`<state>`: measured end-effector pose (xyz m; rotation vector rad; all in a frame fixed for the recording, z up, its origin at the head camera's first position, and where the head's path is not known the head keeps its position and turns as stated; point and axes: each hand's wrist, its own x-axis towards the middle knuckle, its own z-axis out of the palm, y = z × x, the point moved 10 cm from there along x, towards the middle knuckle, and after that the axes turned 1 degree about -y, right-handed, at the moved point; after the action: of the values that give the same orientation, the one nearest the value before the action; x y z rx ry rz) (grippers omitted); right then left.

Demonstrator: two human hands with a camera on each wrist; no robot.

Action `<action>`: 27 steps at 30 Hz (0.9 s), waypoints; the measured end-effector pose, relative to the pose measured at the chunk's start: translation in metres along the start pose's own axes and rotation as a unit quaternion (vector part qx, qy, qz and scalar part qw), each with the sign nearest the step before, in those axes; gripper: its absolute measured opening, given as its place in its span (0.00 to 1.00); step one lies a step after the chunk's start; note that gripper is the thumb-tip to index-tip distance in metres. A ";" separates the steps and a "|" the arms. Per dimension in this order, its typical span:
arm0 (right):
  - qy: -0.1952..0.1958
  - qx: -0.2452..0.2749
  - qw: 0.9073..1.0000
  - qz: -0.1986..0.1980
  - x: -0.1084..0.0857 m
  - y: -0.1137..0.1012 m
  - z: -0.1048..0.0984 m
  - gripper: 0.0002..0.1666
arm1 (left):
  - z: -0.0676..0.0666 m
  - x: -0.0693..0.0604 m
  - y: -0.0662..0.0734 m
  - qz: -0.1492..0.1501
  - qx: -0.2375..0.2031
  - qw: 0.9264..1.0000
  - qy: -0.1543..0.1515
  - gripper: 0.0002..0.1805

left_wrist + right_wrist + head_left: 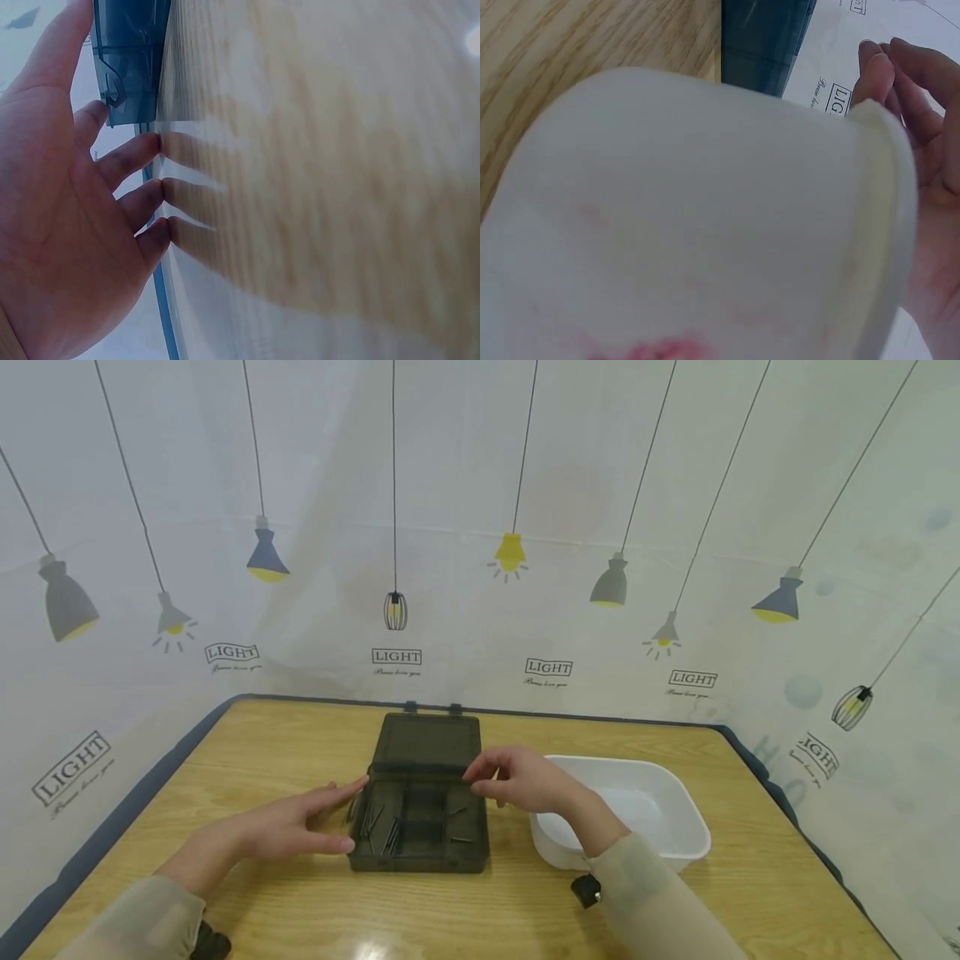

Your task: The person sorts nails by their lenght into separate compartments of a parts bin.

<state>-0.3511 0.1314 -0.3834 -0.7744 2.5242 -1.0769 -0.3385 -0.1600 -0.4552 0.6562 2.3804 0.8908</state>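
A dark, see-through plastic compartment box (423, 862) stands on the table with its lid (427, 742) raised at the back. Thin metal nails (392, 835) lie in its left section, and a few more nails (461, 839) are on the right. My left hand (288, 827) is at the box's left side, thumb near the front corner and fingers extended; the left wrist view shows its palm (67, 225) holding nothing. Above the box's right edge hovers my right hand (532, 781), fingers loosely bent. Nothing shows between those fingers in the right wrist view.
A white plastic tub (652, 818) stands right of the box, under my right forearm; its wall (682, 187) fills much of the right wrist view. The wooden table (300, 910) ends in a dark edge at a lamp-printed white sheet (450, 485).
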 end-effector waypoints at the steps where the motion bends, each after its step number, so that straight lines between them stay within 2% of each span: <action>1: 0.000 0.001 1.000 0.002 -0.001 0.001 -0.001 0.15 | 0.000 0.000 0.000 0.000 0.001 1.000 0.001 0.51; 10: 0.025 0.004 0.999 0.025 -0.018 0.009 -0.021 0.12 | -0.001 0.000 0.003 0.001 0.009 1.000 0.006 0.51; 14: 0.036 0.024 0.998 0.037 -0.028 0.019 -0.032 0.11 | -0.001 0.001 0.004 0.005 0.006 1.000 0.003 0.50; 22: 0.056 0.045 0.995 0.064 -0.051 0.058 -0.056 0.12 | -0.001 0.001 0.004 0.004 0.009 1.000 0.003 0.50; 27: 0.023 0.031 0.995 0.094 -0.059 0.088 -0.058 0.15 | 0.000 0.000 0.002 0.003 0.013 1.000 0.007 0.51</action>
<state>-0.3612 0.2497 -0.4059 -0.4902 2.5273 -1.1144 -0.3380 -0.1589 -0.4537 0.6706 2.4072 0.8716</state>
